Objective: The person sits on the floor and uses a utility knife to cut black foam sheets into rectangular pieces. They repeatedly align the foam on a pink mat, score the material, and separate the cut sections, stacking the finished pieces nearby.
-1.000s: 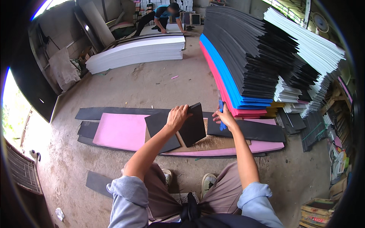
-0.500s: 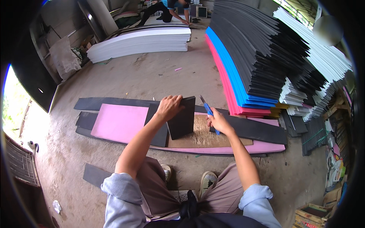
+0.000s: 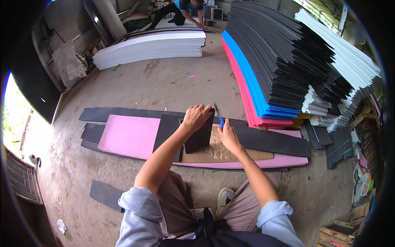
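Observation:
My left hand (image 3: 197, 117) grips the top of a black foam sheet (image 3: 198, 138), which stands tilted up on a scored brown board (image 3: 234, 153). In my right hand (image 3: 228, 136) is a blue utility knife (image 3: 221, 121), its blade extended and pointing up beside the sheet's right edge. Whether the blade touches the foam I cannot tell. Left of the held sheet, a pink foam sheet (image 3: 129, 136) lies on black foam strips (image 3: 93, 132). Another black strip (image 3: 273, 141) lies right of the board, over a long pink sheet (image 3: 284, 161).
Tall stacks of black (image 3: 267, 53), blue (image 3: 255, 90) and pink-red foam sheets (image 3: 242, 88) rise at right. A white stack (image 3: 152, 51) lies at the back, where a person (image 3: 181, 14) bends over. A loose black piece (image 3: 105, 194) is on the concrete floor near my left.
My left hand and the black foam sheet have shifted slightly right. My right hand has moved left and inward, bringing the utility knife closer to the sheet's right edge.

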Motion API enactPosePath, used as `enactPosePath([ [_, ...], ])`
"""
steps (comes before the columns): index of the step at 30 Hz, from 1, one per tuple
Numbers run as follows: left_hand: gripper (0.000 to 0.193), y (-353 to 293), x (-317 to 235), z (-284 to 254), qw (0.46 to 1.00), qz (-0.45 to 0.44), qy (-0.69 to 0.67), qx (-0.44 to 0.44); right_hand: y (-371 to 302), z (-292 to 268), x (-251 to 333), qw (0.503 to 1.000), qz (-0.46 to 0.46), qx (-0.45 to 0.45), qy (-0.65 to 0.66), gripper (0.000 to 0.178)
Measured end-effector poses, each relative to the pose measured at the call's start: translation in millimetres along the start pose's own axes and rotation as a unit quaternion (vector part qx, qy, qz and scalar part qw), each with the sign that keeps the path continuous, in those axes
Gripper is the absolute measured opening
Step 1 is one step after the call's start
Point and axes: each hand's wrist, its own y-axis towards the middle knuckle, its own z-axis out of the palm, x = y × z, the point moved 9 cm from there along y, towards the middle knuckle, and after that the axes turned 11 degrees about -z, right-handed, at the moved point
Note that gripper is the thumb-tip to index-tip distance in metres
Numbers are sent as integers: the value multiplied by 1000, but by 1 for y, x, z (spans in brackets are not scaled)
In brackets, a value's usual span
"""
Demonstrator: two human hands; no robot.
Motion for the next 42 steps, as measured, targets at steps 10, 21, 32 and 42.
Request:
enactPosePath([
  [10, 22, 2, 3, -1, 998, -19, -56, -8, 8, 5, 3, 999, -20, -27, -30, 37],
  [21, 24, -11, -16, 9, 996, 3, -79, 43, 11, 19, -11, 995, 41, 42, -77, 42],
  [32, 29, -10, -8, 9, 998, -16, -31, 46, 16, 21, -6, 983, 10, 145, -111, 49],
  [42, 34, -9, -14, 8, 993, 4, -62, 96, 11, 48, -14, 963, -71, 182, -188, 34],
])
